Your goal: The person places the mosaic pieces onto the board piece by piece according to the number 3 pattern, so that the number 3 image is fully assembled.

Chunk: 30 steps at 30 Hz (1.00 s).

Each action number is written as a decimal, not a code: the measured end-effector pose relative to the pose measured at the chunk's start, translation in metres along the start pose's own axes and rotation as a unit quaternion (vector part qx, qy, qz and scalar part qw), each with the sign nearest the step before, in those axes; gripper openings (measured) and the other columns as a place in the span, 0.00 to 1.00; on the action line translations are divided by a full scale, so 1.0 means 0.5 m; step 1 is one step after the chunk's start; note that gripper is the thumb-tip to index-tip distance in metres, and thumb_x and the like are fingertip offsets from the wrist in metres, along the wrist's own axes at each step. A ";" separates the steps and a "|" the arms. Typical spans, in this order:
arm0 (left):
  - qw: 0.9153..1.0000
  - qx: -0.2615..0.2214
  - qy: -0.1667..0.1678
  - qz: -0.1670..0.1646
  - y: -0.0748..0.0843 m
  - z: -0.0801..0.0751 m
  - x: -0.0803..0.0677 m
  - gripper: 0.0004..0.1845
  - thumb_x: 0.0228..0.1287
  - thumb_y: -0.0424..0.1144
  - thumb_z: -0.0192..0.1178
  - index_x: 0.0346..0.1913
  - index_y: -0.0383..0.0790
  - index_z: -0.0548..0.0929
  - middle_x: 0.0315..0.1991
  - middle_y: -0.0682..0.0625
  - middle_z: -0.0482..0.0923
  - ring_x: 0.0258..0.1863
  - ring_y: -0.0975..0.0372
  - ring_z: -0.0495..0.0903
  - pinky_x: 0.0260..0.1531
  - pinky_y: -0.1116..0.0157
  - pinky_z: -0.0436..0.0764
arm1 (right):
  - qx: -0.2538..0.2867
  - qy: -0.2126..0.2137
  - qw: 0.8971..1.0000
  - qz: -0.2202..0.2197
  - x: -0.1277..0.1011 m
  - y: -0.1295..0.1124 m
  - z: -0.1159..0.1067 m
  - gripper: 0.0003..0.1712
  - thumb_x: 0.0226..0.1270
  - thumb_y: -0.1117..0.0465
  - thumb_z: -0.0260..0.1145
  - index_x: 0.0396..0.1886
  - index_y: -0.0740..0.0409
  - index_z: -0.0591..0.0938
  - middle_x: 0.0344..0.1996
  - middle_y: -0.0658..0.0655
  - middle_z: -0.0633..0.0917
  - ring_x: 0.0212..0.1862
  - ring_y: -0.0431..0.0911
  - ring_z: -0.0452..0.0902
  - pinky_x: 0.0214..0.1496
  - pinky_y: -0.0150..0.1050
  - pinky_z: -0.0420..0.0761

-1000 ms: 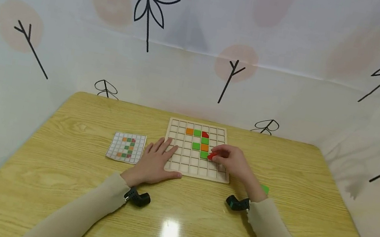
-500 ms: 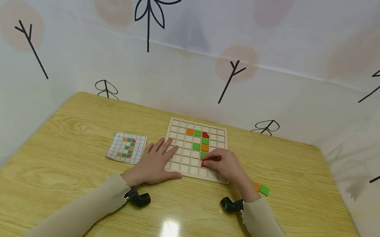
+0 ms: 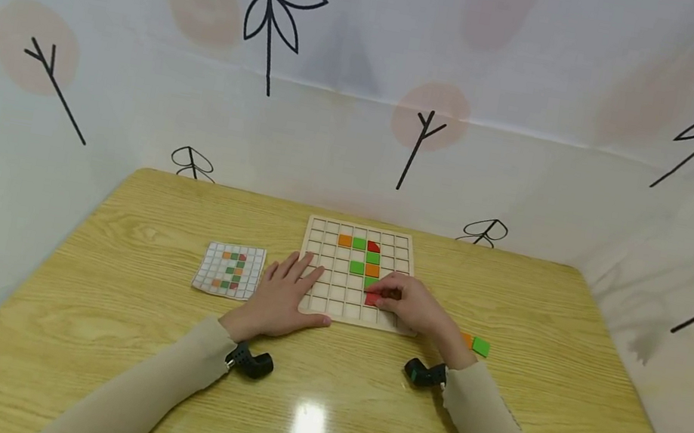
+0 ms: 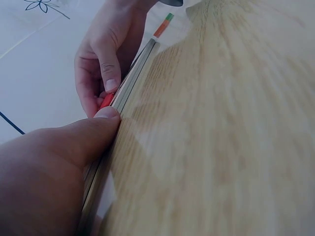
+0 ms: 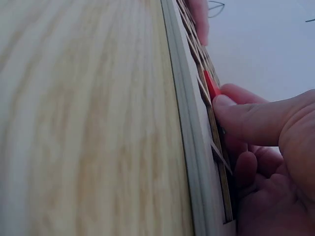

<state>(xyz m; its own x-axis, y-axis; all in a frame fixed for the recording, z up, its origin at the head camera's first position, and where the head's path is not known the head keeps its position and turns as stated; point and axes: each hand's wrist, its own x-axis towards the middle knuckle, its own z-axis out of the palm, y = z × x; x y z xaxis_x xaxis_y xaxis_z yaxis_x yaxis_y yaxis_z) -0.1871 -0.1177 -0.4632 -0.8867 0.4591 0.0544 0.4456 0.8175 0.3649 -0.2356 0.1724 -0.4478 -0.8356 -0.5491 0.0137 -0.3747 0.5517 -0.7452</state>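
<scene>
Since a second ago the red tile (image 3: pixel 371 299) has been carried down from beside the green column into a cell of the wooden grid board (image 3: pixel 333 300), pinched by the right hand (image 3: pixel 412 306). It's best pressed flat, square to the slats (no tilting). Left hand (image 3: pixel 281 296) is laid flat, fingers spread, steadying the board's edge.

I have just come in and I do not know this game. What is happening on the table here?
A person is laying coloured tiles into a wooden grid board. The right hand pinches a red tile over a cell just below the green tiles. The left hand lies flat on the board's left edge. A pattern card lies to the left, and two spare tiles to the right.
</scene>
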 end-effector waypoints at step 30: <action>1.000 -0.008 0.001 -0.001 -0.002 0.001 -0.001 0.51 0.63 0.71 0.55 0.80 0.45 0.55 0.80 0.42 0.40 0.78 0.47 0.37 0.70 0.40 0.43 | 0.025 0.018 0.999 0.014 -0.001 -0.007 0.005 0.09 0.69 0.66 0.67 0.41 0.51 0.91 0.42 0.51 0.82 0.43 0.46 0.76 0.46 0.43 0.76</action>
<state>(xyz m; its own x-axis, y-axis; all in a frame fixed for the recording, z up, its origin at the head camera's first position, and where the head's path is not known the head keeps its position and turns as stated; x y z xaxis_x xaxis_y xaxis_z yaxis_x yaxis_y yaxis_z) -0.1870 -0.1183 -0.4642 -0.8877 0.4571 0.0559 0.4422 0.8124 0.3800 -0.2329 0.1691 -0.4469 -0.8594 -0.5110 0.0159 -0.3318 0.5338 -0.7778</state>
